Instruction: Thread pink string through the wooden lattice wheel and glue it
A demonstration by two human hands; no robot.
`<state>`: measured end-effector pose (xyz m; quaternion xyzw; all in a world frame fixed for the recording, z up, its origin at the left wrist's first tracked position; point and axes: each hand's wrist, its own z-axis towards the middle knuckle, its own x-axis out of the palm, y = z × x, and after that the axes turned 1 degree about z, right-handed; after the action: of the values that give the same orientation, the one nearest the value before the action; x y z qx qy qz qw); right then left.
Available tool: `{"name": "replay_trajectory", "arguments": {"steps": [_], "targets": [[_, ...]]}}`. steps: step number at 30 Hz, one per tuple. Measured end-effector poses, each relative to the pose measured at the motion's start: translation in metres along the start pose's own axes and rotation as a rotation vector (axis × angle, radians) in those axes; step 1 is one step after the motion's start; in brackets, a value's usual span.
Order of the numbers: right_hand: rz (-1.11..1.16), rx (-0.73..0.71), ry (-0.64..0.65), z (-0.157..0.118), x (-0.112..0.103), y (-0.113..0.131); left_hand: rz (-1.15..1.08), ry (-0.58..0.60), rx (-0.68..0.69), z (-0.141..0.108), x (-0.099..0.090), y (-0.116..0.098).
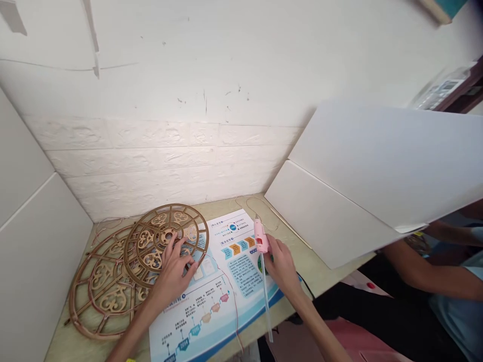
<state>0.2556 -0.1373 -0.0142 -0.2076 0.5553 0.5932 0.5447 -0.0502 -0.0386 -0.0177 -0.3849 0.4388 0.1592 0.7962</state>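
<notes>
My right hand (279, 262) is wrapped round a pink hot glue gun (260, 236), nozzle pointing up and away. A long clear glue stick (266, 296) hangs from its rear end. On the left, my left hand (176, 266) rests with spread fingers on a round brown openwork disc (205, 236) with scrolled ornaments, near its hub. That disc partly overlaps a larger spoked ring (77, 306) lying beneath it, whose rim has reddish wrapping. Under the gun and part of the discs lies a printed poster sheet (211, 322).
White panels stand at the left (33, 241) and right (320, 211) of the table (302, 271), against a white brick-patterned wall (169, 166). A thin stick (290, 229) lies by the right panel. A loose thin cord (236, 311) crosses the poster. Another person's arm (418, 266) shows at right.
</notes>
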Motion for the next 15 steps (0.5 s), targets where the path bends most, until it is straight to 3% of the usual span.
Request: {"name": "replay_trajectory", "arguments": {"steps": [3,6,10,15], "targets": [[0.199,-0.018,-0.014,-0.006,0.000,0.028,-0.008,0.004,0.000,0.001,-0.003,0.000],[0.593,0.117,-0.073,-0.006,0.009,0.062,-0.020,0.013,-0.009,0.003,-0.007,-0.001],[0.683,0.196,-0.125,-0.001,0.030,0.100,-0.022,-0.003,-0.010,0.005,-0.012,-0.002],[0.753,0.238,-0.120,-0.002,0.043,0.127,-0.003,-0.046,0.017,0.004,-0.008,-0.001]]}}
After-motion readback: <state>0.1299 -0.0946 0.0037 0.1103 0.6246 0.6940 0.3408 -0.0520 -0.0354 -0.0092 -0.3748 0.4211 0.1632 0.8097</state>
